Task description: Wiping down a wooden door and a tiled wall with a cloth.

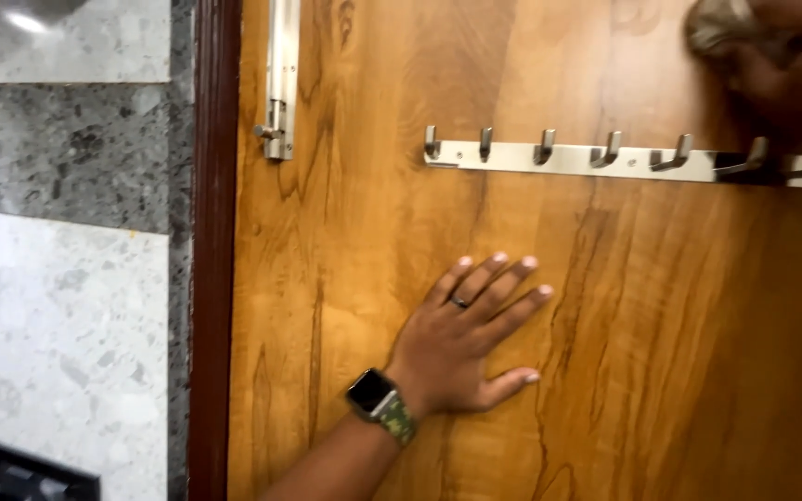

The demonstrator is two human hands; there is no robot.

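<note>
The left hand (461,339) lies flat against the varnished, honey-brown wooden door (605,371), fingers (498,283) spread wide and holding nothing, below the long brushed-metal hook rail (587,160). The right hand (791,65) is at the upper right corner of the view, blurred, its fingers closed around a bunched greyish cloth (721,23) pressed to the door above the rail. To wipe well, the flat palm should steady the panel while the cloth runs along the grain and clear of the hooks, which could catch it. No containers are in view. A silver sliding bolt (280,83) sits by the dark red-brown door frame (211,278), beside speckled grey stone wall tiles (67,278).
</note>
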